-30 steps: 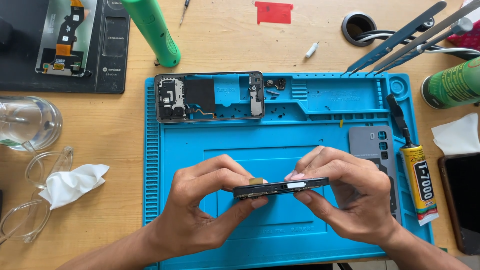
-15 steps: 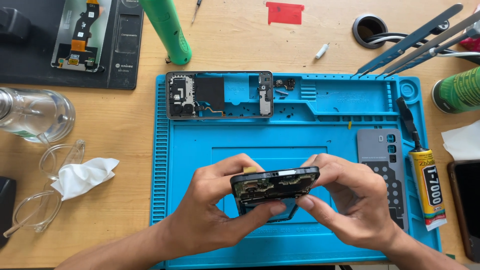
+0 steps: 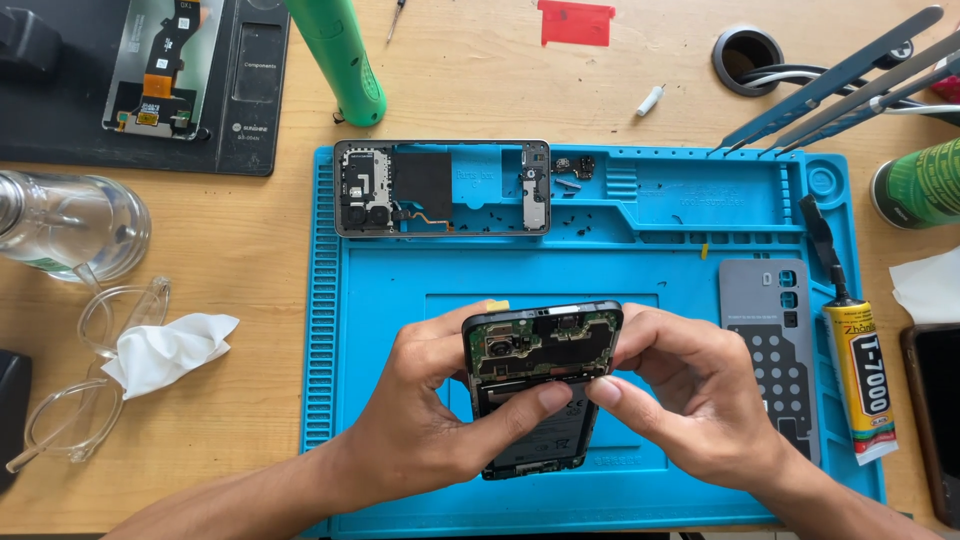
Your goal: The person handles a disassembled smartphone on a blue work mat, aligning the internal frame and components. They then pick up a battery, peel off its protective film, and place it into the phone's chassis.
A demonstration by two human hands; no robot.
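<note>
From the head view, both hands hold an opened phone (image 3: 540, 385) above the middle of a blue mat (image 3: 420, 280), its back off and circuit board facing up. The left hand (image 3: 430, 420) wraps the phone's left edge, fingers closed around it, thumb (image 3: 530, 405) pressed across the board. The right hand (image 3: 700, 410) grips the right edge, fingers closed, its thumb tip touching the left thumb on the phone.

At the mat's top lies a second phone frame (image 3: 440, 187) with small loose parts just beside it. A grey back cover (image 3: 780, 340) rests on the mat's right side, next to a yellow glue tube (image 3: 860, 375).

On the wooden surface (image 3: 240, 260) to the left sit clear glasses (image 3: 90, 370), a white tissue (image 3: 165, 350) and a glass jar (image 3: 70, 225). A green cylinder (image 3: 340, 55) stands beyond the mat.
</note>
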